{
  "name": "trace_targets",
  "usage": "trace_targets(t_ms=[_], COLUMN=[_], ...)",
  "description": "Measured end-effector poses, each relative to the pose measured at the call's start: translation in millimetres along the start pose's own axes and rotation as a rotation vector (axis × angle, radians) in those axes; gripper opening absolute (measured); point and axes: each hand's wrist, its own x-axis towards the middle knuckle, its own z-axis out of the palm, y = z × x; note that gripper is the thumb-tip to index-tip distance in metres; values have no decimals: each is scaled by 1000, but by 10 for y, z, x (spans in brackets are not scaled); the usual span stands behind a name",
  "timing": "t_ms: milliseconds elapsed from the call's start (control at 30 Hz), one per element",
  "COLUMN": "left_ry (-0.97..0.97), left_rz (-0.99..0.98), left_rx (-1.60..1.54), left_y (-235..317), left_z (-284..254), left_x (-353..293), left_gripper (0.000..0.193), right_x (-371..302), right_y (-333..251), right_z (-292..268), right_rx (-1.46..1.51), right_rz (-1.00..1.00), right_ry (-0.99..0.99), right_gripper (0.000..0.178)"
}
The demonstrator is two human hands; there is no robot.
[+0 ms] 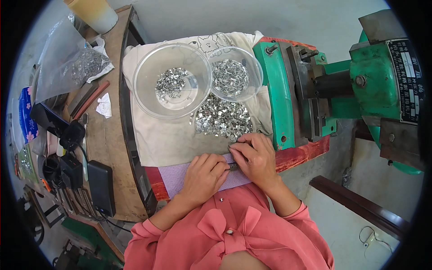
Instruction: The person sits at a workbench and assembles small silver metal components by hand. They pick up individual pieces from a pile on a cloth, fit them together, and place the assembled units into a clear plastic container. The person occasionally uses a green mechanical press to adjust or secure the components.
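Observation:
My left hand (204, 177) rests at the near edge of the cloth, its fingers curled together. A small dark piece (232, 167) shows between its fingertips and my right hand, too small to name. My right hand (257, 157) is closed in a pinch beside the pile, thumb and forefinger together. Whatever they hold is too small to make out. Just beyond lies a loose pile of small shiny metal pieces (224, 118). Behind it, a large clear plastic tub (143, 96) holds some small metal parts, and a smaller clear tub (257, 74) holds many thin metal pins.
A green machine (281, 103) with a steel vise-like base stands at the right. On the wooden side table (114, 135) at the left lie a black box-shaped device (101, 186), cables, a red-handled tool (92, 99) and a plastic bag (60, 58) of metal parts.

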Motion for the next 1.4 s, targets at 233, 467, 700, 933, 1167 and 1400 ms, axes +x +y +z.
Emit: trace_targets(t_ms=[233,467,700,933,1167,1400], left_ry=[11,41,5,-82,-13,122], left_rz=[-39,-41,42,116,77,-35], left_rx=[-41,-47,108,238,157,128], left_y=[22,5,52,92,74,-2], left_z=[-38,-89,-110,-148,-135,-217], left_x=[-6,-61,-15,76,77,159], left_gripper=[26,25,17,12,14,16], right_x=[22,37,-164,-403,-385,-348], right_y=[3,-5,23,4,-5,-33], right_z=[21,20,-134,-157,-147,-206], right_rx=[20,30,160,135,74,38], right_rz=[8,6,-1,-16,-75,-66], right_ry=[-21,0,-25,-117,-97,-113], right_gripper=[14,14,19,21,23,23])
